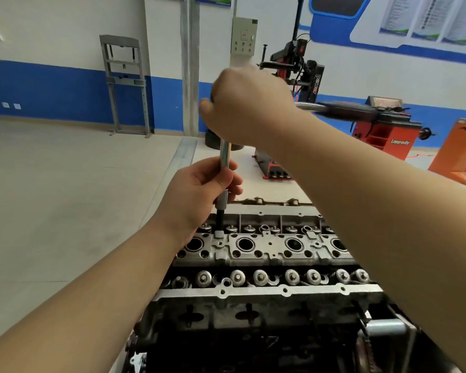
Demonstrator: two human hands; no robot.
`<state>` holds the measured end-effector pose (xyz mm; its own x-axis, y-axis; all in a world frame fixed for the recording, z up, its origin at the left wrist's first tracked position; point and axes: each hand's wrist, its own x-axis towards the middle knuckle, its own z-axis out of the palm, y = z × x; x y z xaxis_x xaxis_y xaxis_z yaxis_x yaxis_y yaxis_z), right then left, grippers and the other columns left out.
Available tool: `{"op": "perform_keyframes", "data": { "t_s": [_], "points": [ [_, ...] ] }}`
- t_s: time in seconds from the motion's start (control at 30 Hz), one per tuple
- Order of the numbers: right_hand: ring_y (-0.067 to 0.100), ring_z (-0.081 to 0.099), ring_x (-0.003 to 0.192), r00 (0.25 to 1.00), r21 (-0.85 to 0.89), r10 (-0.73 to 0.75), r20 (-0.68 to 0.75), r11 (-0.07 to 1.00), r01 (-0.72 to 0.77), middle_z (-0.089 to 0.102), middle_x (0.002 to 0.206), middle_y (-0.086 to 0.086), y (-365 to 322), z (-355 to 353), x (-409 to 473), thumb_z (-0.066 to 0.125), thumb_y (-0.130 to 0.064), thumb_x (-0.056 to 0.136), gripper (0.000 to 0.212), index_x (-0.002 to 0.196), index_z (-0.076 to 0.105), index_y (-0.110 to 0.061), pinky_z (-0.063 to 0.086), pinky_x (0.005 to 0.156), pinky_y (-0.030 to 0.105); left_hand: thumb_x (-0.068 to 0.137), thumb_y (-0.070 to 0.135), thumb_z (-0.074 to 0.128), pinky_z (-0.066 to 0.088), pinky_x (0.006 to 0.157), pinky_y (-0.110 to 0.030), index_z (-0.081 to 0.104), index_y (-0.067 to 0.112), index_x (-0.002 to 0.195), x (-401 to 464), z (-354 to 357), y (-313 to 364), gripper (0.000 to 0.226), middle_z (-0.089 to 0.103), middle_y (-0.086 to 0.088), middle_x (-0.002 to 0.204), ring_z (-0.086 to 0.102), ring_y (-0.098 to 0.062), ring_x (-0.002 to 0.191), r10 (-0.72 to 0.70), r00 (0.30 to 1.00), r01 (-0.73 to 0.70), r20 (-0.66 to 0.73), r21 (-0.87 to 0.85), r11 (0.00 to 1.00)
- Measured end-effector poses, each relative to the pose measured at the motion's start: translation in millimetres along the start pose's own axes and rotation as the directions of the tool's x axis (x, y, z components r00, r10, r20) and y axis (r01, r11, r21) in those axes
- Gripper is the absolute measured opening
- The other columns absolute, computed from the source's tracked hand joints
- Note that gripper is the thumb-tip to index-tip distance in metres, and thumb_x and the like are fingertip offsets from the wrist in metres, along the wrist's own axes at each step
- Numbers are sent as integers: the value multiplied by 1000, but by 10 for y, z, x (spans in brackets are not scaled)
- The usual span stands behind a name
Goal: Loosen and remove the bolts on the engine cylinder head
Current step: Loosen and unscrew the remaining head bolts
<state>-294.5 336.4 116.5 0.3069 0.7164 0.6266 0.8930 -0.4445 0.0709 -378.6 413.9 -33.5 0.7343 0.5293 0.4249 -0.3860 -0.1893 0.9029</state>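
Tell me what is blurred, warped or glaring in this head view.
Head view: the right hand and the wrench handle it holds are smeared with motion blur; the left hand on the extension bar is sharper; the cylinder head is crisp; wide-angle distortion bends the blue wall stripe; lighting is soft and even, no harsh glare.

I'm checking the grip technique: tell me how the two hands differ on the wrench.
The left hand grips the upright extension bar low down, near the cylinder head; the right hand wraps the top, by the wrench handle, which points right. The left shows its palm side, the right its back. Both hands curl around the tool.
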Motion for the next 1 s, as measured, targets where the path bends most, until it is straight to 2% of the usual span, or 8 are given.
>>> {"op": "perform_keyframes", "data": {
  "t_s": [0.17, 0.37, 0.43, 0.57, 0.73, 0.87, 0.93, 1.0],
  "points": [
    [15, 40, 50, 972, -305, -189, -143, 942, 138, 46, 60, -3, -206, -12, -32, 52, -51, 98, 44, 66, 47, -21, 21, 50, 24, 95, 26, 76, 65, 85, -41, 77, 20, 98, -5, -87, 31, 7, 78, -9, 91, 79, -29, 89, 21, 999, -20, -26, 55, 998],
    [2, 41, 53, 981, 663, -185, 63, 742, 98, 44, 51, -14, 223, -6, -41, 68, -38, 101, 45, 59, 55, -29, 36, 58, 19, 105, 34, 61, 60, 81, -48, 60, 7, 74, 369, 6, 374, 41, 68, -21, 81, 71, -34, 77, -283, 828, 265, 484, 108, 958],
    [2, 43, 54, 986, 656, -140, 90, 753, 47, 46, 54, -13, 187, 18, -46, 67, -37, 103, 43, 62, 57, -27, 37, 60, 20, 105, 41, 54, 50, 61, -37, 46, 12, 62, 385, 104, 337, 52, 51, -10, 56, 53, -23, 49, -306, 818, 315, 487, 65, 947],
    [10, 43, 53, 998, 72, -47, 45, 996, 44, 48, 60, -6, 40, -19, -7, 50, -50, 106, 49, 64, 50, -23, 28, 52, 25, 104, 36, 60, 31, 45, -29, 37, 19, 55, 305, 256, 185, 56, 30, -5, 48, 29, -23, 43, -245, 968, 241, 54, 68, 968],
    [14, 37, 48, 971, -301, -181, -154, 945, 129, 43, 58, -4, -222, -81, -145, 54, -52, 99, 51, 62, 37, -22, 17, 51, 24, 76, 19, 49, 31, 49, -29, 41, 20, 49, 149, 478, 142, 28, 37, 4, 47, 35, -17, 45, -78, 930, 159, -359, 204, 966],
    [10, 45, 53, 977, 274, -213, -14, 939, 208, 50, 58, -7, 83, -60, -91, 59, -54, 102, 50, 65, 57, -21, 32, 52, 23, 94, 39, 66, 45, 55, -31, 46, 20, 55, 306, 129, 285, 48, 42, -2, 54, 41, -20, 49, -242, 919, 229, 312, 79, 970],
    [9, 44, 56, 987, 638, -151, 49, 765, 86, 50, 61, -2, 172, -38, -104, 65, -39, 103, 42, 71, 62, -13, 36, 57, 21, 105, 45, 59, 38, 50, -30, 38, 19, 56, 333, 125, 279, 59, 35, -2, 52, 33, -19, 46, -278, 902, 278, 331, 49, 959],
    [10, 42, 54, 996, 524, -81, 46, 850, 45, 48, 61, -3, 127, -16, -71, 61, -38, 105, 44, 67, 58, -16, 36, 55, 22, 105, 47, 59, 32, 45, -28, 34, 22, 54, 312, 270, 222, 62, 31, 0, 49, 28, -19, 42, -254, 959, 248, 125, 64, 967]
  ]
}}
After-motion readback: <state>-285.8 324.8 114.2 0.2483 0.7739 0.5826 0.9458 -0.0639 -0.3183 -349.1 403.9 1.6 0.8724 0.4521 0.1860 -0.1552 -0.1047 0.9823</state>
